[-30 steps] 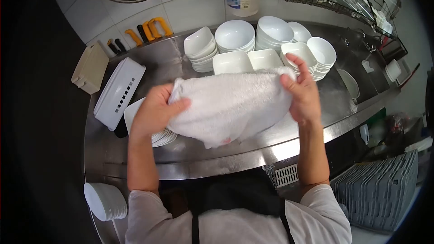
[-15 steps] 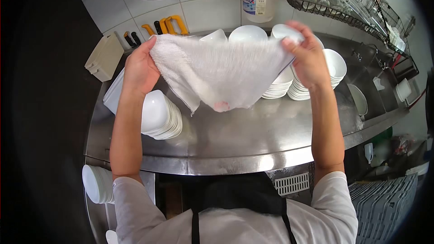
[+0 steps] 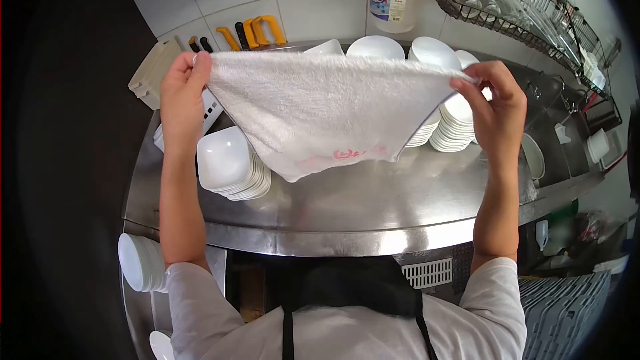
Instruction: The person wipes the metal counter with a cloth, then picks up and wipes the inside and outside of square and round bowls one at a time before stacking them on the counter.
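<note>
A white towel (image 3: 327, 107) with a faint pink print near its lower edge hangs stretched between my two hands, above the steel counter (image 3: 347, 207). My left hand (image 3: 185, 87) pinches its upper left corner. At the opposite upper corner, my right hand (image 3: 495, 97) grips it between thumb and fingers. Beneath my left forearm's inner side stands a stack of square white bowls (image 3: 227, 160). Behind the towel, partly covered by it, are round white bowls (image 3: 375, 47) and another stack of white bowls (image 3: 453, 127) close to my right hand.
Yellow-handled knives (image 3: 263, 30) stand along the tiled wall. A bucket of wooden sticks (image 3: 392, 10) is at the back. Overhead right hangs a wire rack (image 3: 507, 10) of glasses. A sink (image 3: 560, 140) lies right, grey crates (image 3: 567, 307) below, and stacked plates (image 3: 143, 263) lower left.
My hands have moved farther apart, the right one outward to the right. The towel is now pulled taut and wider, and its pink print shows more fully.
</note>
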Motion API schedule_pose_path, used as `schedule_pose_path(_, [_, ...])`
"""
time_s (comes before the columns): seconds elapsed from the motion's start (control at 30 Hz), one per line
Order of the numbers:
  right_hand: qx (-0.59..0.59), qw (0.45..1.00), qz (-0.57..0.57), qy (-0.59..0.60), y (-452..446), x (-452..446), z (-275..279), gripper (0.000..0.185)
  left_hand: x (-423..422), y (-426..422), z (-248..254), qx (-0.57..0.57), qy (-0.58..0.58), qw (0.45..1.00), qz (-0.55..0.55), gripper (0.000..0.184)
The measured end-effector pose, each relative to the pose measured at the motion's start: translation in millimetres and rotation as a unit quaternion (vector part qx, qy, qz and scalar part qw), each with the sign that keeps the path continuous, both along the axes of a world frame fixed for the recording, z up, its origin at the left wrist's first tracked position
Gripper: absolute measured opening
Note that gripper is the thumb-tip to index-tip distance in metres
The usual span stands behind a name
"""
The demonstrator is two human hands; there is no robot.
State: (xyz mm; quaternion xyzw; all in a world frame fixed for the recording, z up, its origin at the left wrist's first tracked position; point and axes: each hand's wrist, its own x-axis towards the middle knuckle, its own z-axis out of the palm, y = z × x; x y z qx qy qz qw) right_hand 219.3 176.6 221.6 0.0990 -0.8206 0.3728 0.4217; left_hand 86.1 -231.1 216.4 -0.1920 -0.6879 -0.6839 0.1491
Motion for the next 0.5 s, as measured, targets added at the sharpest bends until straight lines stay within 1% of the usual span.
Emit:
schedule_pose_path(0.03, [0.009, 1.000, 0.010, 0.010, 0.6, 4.5, -0.7, 0.018, 9.4, 3.1, -0.2, 0.062, 0.005, 0.997, -0.036, 0.019])
schedule_pose_path(0.07, [-0.051, 0.997, 0.050, 0.008, -0.9, 9.6, 0.0, 0.018, 18.9, 6.5, 1.6, 0.123, 0.011, 0.990, -0.072, 0.018])
schedule_pose_path(0.13, [-0.170, 0.977, 0.125, 0.003, -3.0, 19.6, 4.6, 0.017, 37.0, 11.1, 9.6, 0.163, -0.002, 0.974, -0.157, 0.014])
schedule_pose_path(0.17, [-0.159, 0.976, 0.146, -0.020, 4.6, 24.6, 8.1, 0.016, 40.7, 12.6, 11.2, 0.182, -0.010, 0.963, -0.199, 0.013])
schedule_pose_path(0.2, [-0.130, 0.983, 0.125, -0.038, 11.6, 26.8, 14.9, 0.014, 32.8, 9.7, 11.9, 0.185, 0.004, 0.962, -0.202, 0.013])
schedule_pose_path(0.27, [-0.089, 0.995, 0.048, 0.008, 21.9, 11.9, 32.6, 0.017, -2.5, 4.7, 20.1, 0.192, 0.030, 0.959, -0.209, 0.014])
schedule_pose_path(0.3, [-0.189, 0.980, 0.058, 0.022, 19.5, -3.7, 39.8, 0.022, -22.4, 17.3, 31.0, 0.196, 0.040, 0.971, -0.134, 0.035])
schedule_pose_path(0.33, [-0.287, 0.955, 0.066, 0.036, 18.3, -23.0, 48.3, 0.028, -37.0, 28.8, 34.4, 0.203, 0.015, 0.955, -0.217, 0.047])
schedule_pose_path(0.37, [-0.337, 0.930, 0.139, -0.048, 19.3, -24.5, 34.1, 0.042, -49.1, 39.1, 33.6, 0.207, -0.010, 0.932, -0.299, 0.059])
schedule_pose_path(0.4, [-0.386, 0.890, 0.198, -0.140, 20.3, -26.0, 19.9, 0.056, -55.0, 48.9, 29.1, 0.209, -0.034, 0.901, -0.379, 0.071])
schedule_pose_path(0.43, [-0.425, 0.843, 0.236, -0.231, 21.3, -27.3, 5.4, 0.071, -46.2, 57.2, 1.6, 0.227, -0.149, 0.857, -0.437, 0.084])
schedule_pose_path(0.47, [-0.458, 0.823, 0.176, -0.287, 22.4, -18.6, -37.2, 0.081, -29.7, 66.7, -41.2, 0.239, -0.256, 0.800, -0.488, 0.098])
schedule_pose_path(0.5, [-0.457, 0.794, 0.218, -0.338, 14.8, 3.3, -68.7, 0.087, -8.8, 78.7, -83.6, 0.287, -0.338, 0.717, -0.538, 0.105])
